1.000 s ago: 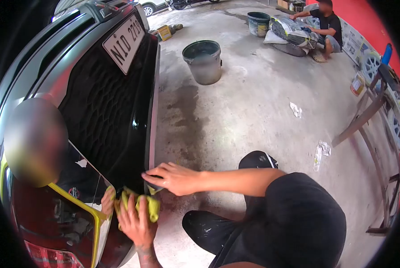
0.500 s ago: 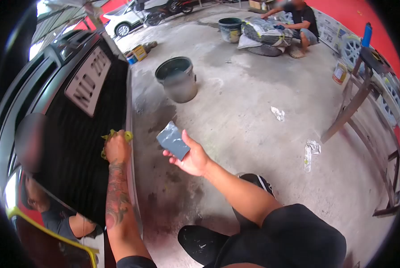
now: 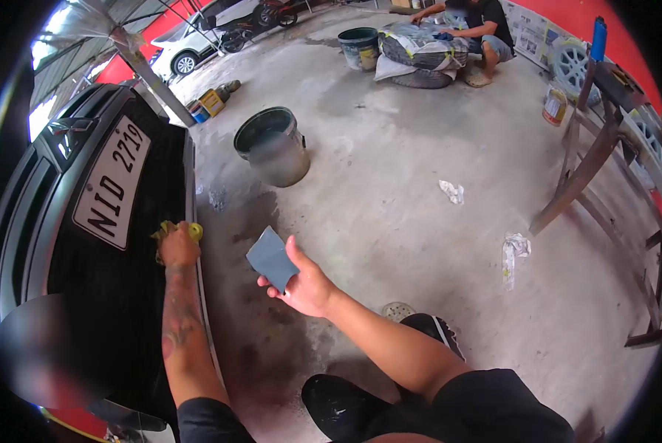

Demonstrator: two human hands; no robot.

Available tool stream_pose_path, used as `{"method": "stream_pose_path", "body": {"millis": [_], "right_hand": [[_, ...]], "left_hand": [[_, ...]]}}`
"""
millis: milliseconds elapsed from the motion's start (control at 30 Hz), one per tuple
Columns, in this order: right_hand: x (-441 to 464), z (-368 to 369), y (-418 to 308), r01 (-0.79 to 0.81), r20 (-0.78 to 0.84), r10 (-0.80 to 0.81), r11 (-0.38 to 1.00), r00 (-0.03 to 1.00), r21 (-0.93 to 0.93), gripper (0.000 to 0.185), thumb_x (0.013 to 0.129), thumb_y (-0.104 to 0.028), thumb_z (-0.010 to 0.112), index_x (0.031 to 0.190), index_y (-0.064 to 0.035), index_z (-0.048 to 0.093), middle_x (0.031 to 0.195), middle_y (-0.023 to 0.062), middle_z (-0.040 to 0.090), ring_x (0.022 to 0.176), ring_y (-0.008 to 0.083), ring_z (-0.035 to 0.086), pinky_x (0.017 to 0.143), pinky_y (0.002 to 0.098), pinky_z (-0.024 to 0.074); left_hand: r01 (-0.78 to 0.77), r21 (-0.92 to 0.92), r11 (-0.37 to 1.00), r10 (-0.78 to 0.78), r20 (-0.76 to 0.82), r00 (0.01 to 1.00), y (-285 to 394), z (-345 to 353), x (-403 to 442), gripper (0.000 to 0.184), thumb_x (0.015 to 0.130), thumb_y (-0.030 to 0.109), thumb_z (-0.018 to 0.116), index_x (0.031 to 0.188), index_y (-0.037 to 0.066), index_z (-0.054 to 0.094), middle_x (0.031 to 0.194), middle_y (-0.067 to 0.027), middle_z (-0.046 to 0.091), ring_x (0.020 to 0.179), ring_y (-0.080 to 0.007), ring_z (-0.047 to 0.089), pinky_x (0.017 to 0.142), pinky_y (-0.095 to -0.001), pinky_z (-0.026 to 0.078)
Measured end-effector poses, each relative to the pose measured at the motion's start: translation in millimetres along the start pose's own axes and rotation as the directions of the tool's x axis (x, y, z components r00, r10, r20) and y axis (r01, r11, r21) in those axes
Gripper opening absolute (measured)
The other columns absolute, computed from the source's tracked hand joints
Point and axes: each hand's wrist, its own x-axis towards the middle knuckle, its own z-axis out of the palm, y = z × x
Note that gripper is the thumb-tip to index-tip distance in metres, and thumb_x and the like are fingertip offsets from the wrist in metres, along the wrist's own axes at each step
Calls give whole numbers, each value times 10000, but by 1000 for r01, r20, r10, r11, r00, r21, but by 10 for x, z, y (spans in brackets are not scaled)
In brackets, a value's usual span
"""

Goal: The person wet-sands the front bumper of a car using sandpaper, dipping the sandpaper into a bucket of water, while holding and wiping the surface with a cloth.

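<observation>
My left hand [image 3: 179,247] is closed around a crumpled yellow cloth [image 3: 164,233] and presses it against the dark bumper [image 3: 135,295] of a vehicle, close to its edge. My right hand [image 3: 310,286] grips a grey rectangular piece of sandpaper [image 3: 273,258] between thumb and fingers, held up in the air over the floor. A white number plate [image 3: 113,181] sits on the vehicle above and to the left of the cloth.
A dark bucket [image 3: 272,151] stands on the concrete floor ahead. Farther off, a person [image 3: 486,33] crouches beside covered tyres [image 3: 423,55] and another bucket [image 3: 359,50]. To the right are a metal stand [image 3: 586,173] and scraps of paper [image 3: 451,192].
My view has shifted, so the vehicle and bucket appear lower and farther left. Both hands keep their holds; the cloth stays on the bumper, and glare on the sandpaper has faded.
</observation>
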Motion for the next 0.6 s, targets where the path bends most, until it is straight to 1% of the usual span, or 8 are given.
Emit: {"method": "stream_pose_path", "body": {"millis": [100, 233, 300, 400, 433, 533, 567, 600], "right_hand": [[24, 7, -26, -12, -36, 12, 1000, 999, 15, 658, 958, -710, 470, 1227, -123, 597, 1075, 30, 635, 889, 200, 598, 716, 324, 465], [60, -81, -52, 23, -52, -21, 999, 998, 29, 678, 935, -743, 474, 1198, -134, 616, 1057, 29, 635, 877, 202, 585, 715, 331, 453], [27, -55, -81, 51, -73, -49, 998, 996, 24, 715, 919, -773, 462, 1182, -128, 623, 1050, 29, 638, 899, 207, 588, 731, 334, 449], [-20, -5, -111, 74, -112, -71, 997, 991, 25, 760, 897, -803, 458, 1186, -120, 624, 1056, 35, 640, 917, 211, 596, 753, 337, 448], [-22, -46, -111, 86, -81, -85, 996, 993, 5, 798, 878, -821, 464, 1222, -114, 607, 1082, 41, 637, 942, 211, 599, 771, 340, 450], [-19, -119, -91, 137, -15, -138, 990, 990, -47, 782, 905, -796, 450, 1268, -116, 582, 1116, 42, 629, 960, 207, 597, 771, 337, 454], [-36, -121, -75, 150, 13, -149, 987, 989, -61, 636, 955, -673, 530, 1263, -118, 569, 1124, 38, 618, 961, 194, 591, 762, 325, 454], [-49, -110, -44, 149, -9, -151, 982, 989, -114, 573, 964, -618, 558, 1247, -120, 570, 1118, 36, 617, 958, 190, 589, 756, 321, 453]], "left_hand": [[0, -4, 1000, -1, -115, 993, 32, -153, -468, 265, 767, 90, 716, 1023, 96, 648, 1243, -200, 610, 1131, -399, 612, 906, -488, 540], [119, -46, 992, -124, -128, 984, 79, -369, -1178, 306, 788, 48, 686, 1086, 107, 649, 1350, -204, 586, 1211, -422, 582, 991, -508, 508], [108, -29, 994, -112, -180, 977, 71, -458, -1580, 364, 787, 52, 693, 1137, 129, 635, 1403, -209, 559, 1250, -432, 559, 1016, -515, 489], [133, -42, 990, -137, -142, 980, 107, -777, -2192, 401, 783, 46, 694, 1163, 143, 610, 1414, -193, 554, 1269, -437, 545, 1023, -534, 472], [125, -26, 992, -127, -146, 981, 103, -844, -2400, 407, 782, 46, 695, 1167, 143, 604, 1417, -190, 552, 1272, -439, 543, 1024, -538, 469], [105, 21, 994, -100, -181, 978, 86, -1067, -2888, 411, 783, 85, 739, 1171, 149, 621, 1407, -177, 564, 1238, -418, 568, 1005, -535, 477], [102, 32, 994, -94, -195, 976, 78, -1120, -3030, 411, 784, 104, 761, 1171, 152, 632, 1400, -172, 571, 1220, -406, 581, 995, -532, 483], [109, 21, 994, -103, -193, 976, 57, -1156, -3160, 418, 779, 101, 760, 1173, 155, 632, 1400, -167, 572, 1213, -402, 584, 987, -526, 484]]}}
